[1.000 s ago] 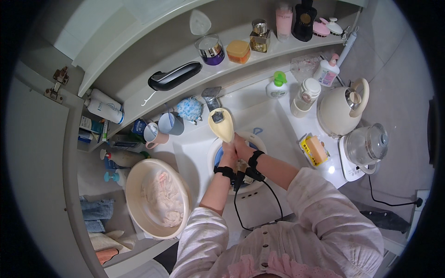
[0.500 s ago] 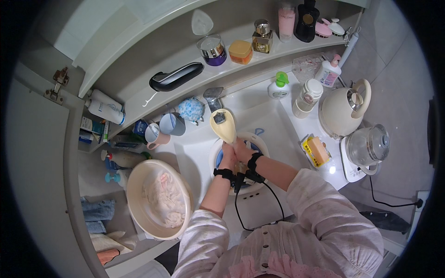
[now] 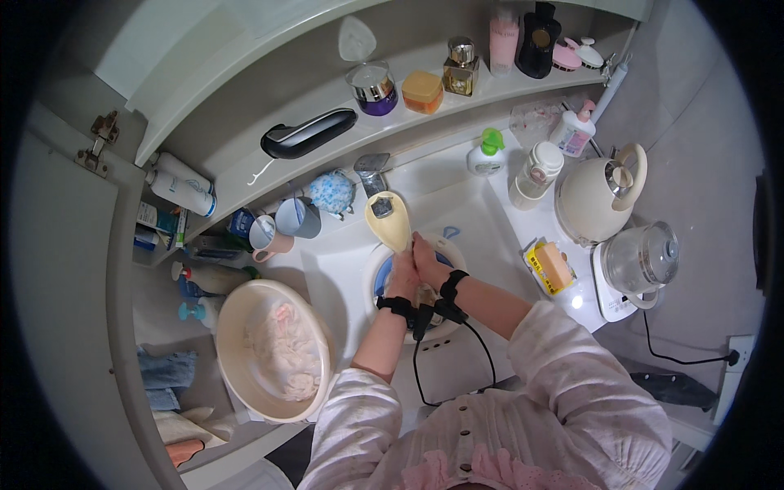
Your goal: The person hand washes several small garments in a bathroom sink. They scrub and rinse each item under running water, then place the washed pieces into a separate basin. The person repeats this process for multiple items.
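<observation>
white sink (image 3: 478, 204) holds basin (image 3: 370, 278) beneath left hand (image 3: 400, 279) and right hand (image 3: 428, 261).

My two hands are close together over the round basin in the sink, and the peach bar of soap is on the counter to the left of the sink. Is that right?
Not quite. In the head view, the peach bar of soap is to the right of the sink, not the left. Your left hand and right hand are close together over the round basin.

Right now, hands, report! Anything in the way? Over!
Left hand, right hand close together over round basin. Cream spout piece just beyond. Possible snag: black cable looping on near side.
</observation>
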Action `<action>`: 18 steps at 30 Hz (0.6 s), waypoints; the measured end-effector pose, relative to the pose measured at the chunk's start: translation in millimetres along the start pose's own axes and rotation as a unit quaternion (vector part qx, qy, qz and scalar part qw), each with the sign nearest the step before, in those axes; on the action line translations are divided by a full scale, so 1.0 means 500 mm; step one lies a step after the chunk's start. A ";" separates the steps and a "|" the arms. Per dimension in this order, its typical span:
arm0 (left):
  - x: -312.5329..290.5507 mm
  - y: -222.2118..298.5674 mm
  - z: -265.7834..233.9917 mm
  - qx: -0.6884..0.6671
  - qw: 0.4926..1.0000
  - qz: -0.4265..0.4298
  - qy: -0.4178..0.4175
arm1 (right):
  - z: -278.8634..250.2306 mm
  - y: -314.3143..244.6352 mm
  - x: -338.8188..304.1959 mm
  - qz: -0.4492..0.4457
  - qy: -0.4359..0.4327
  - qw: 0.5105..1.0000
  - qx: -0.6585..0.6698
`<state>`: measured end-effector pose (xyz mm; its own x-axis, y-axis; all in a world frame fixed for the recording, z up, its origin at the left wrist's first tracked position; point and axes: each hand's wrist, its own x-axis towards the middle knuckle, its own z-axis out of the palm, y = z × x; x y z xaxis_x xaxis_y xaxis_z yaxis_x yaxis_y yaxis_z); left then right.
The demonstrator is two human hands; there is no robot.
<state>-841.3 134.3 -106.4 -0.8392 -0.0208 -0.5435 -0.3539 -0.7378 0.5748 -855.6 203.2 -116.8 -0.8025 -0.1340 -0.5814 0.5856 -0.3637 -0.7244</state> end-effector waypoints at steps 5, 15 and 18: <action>0.003 -0.019 -0.003 -0.047 0.999 -0.009 0.019 | -0.013 -0.015 -0.010 0.058 -0.003 0.989 0.133; -0.079 0.014 0.042 0.002 0.997 0.075 -0.008 | 0.018 -0.026 -0.073 0.098 0.013 0.992 0.084; -0.103 0.029 0.064 0.030 0.997 0.065 0.038 | 0.022 -0.020 -0.084 0.078 0.004 0.991 0.105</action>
<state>-816.3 146.0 -50.4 -0.8467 -0.1663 -0.5054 -0.2706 -0.6833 0.6781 -829.0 202.2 -80.8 -0.7019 -0.1972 -0.6844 0.6658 -0.5230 -0.5322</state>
